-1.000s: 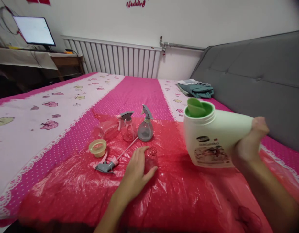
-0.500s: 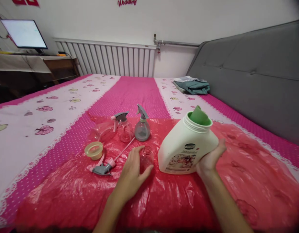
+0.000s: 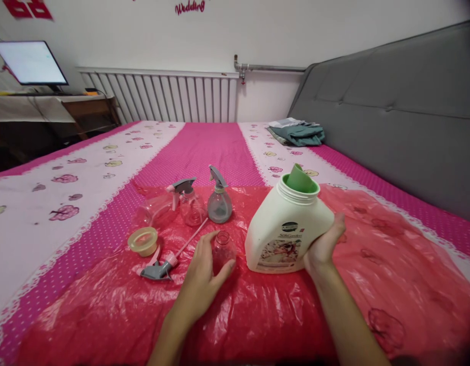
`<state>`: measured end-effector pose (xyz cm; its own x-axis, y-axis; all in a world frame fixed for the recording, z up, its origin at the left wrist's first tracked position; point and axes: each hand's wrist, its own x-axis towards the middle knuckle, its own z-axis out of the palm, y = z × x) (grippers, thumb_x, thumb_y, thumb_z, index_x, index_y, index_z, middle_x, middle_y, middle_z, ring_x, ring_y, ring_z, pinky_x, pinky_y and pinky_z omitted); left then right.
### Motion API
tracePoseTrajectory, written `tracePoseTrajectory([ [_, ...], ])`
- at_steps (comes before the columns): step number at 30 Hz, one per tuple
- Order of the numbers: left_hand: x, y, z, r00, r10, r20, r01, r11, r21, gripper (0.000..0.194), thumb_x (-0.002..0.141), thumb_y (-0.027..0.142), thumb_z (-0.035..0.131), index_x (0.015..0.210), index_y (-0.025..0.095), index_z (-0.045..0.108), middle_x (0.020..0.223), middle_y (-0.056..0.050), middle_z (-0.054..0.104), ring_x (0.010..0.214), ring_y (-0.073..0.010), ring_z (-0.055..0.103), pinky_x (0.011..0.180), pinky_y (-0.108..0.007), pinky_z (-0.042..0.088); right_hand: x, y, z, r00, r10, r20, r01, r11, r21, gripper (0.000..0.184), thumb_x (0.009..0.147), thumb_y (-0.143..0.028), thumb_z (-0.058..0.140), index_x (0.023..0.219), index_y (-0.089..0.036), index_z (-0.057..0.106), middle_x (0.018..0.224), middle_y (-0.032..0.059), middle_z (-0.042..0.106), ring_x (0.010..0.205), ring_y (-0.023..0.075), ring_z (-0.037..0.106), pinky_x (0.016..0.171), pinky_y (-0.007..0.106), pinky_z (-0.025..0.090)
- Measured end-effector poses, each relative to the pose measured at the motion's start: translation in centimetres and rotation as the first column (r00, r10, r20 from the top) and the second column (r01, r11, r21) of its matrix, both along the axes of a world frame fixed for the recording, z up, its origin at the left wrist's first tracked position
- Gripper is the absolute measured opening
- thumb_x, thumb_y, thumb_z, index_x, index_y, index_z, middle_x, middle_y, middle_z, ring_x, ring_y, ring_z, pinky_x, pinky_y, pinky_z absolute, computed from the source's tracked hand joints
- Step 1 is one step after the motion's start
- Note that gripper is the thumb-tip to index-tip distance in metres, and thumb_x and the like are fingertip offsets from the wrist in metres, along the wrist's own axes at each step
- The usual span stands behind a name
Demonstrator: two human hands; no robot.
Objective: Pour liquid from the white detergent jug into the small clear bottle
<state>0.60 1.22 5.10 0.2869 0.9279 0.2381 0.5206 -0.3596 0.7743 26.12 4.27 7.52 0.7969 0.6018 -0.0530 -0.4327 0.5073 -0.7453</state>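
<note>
My left hand [image 3: 204, 272] is wrapped round a small clear pink bottle [image 3: 222, 251] with an open neck, standing on a red plastic sheet [image 3: 258, 305]. My right hand [image 3: 323, 245] grips the side of a white detergent jug [image 3: 286, 230] with a green spout, which rests on the sheet just right of the small bottle. A loose grey and pink spray head with its tube [image 3: 162, 264] lies left of my left hand. A cream cap [image 3: 143, 240] sits further left.
Behind stand a grey spray bottle [image 3: 219, 203] and a pink spray bottle [image 3: 189, 206], with a clear bottle lying beside them. The sheet covers a pink bed. Folded clothes [image 3: 298, 133] lie near the grey headboard [image 3: 391, 112]. A radiator and monitor are at the back.
My right hand has brought the white jug down from the air on the right and set it on the sheet beside the small bottle. My left hand stayed on the small bottle.
</note>
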Motion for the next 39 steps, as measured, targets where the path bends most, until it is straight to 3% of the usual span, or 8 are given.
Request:
tracePoseTrajectory([
  [12, -0.03, -0.16, 0.01, 1.000, 0.014, 0.003, -0.014, 1.000, -0.018, 0.050, 0.106, 0.044, 0.058, 0.149, 0.024, 0.042, 0.156, -0.016, 0.054, 0.152, -0.0365, 0.051, 0.128, -0.061, 0.039, 0.30, 0.01, -0.43, 1.000, 0.019, -0.012, -0.018, 1.000, 0.016, 0.061, 0.083, -0.078, 0.064, 0.103, -0.021, 0.071, 0.103, 0.0008, 0.078, 0.091, 0.0171, 0.072, 0.078, 0.028, 0.062],
  [19, -0.16, -0.31, 0.14, 1.000, 0.004, 0.020, -0.004, 1.000, -0.016, 0.049, 0.107, 0.042, 0.060, 0.150, 0.026, 0.043, 0.156, -0.015, 0.055, 0.153, -0.0354, 0.051, 0.129, -0.060, 0.040, 0.35, 0.10, -0.51, 0.999, 0.006, 0.040, -0.007, 1.000, 0.019, 0.066, 0.086, -0.081, 0.056, 0.106, -0.019, 0.071, 0.100, 0.0041, 0.077, 0.094, 0.0206, 0.072, 0.084, 0.034, 0.061],
  [34, -0.14, -0.32, 0.39, 1.000, -0.009, 0.001, 0.009, 0.999, -0.047, 0.053, 0.106, 0.047, 0.058, 0.151, 0.025, 0.042, 0.160, -0.017, 0.052, 0.156, -0.0369, 0.048, 0.130, -0.063, 0.037, 0.27, 0.00, -0.42, 0.999, -0.014, 0.045, 0.014, 1.000, 0.000, 0.071, 0.081, -0.084, 0.060, 0.108, -0.019, 0.071, 0.105, 0.0022, 0.077, 0.096, 0.0179, 0.070, 0.087, 0.029, 0.058],
  [39, -0.50, -0.65, 0.70, 1.000, -0.005, -0.027, 0.003, 0.998, -0.066, 0.055, 0.107, 0.048, 0.056, 0.155, 0.025, 0.040, 0.163, -0.017, 0.052, 0.156, -0.0381, 0.048, 0.129, -0.064, 0.039, 0.33, 0.04, -0.48, 0.999, -0.006, 0.054, 0.007, 1.000, -0.010, 0.072, 0.084, -0.085, 0.055, 0.107, -0.019, 0.071, 0.104, 0.0039, 0.077, 0.098, 0.0203, 0.070, 0.089, 0.033, 0.059],
])
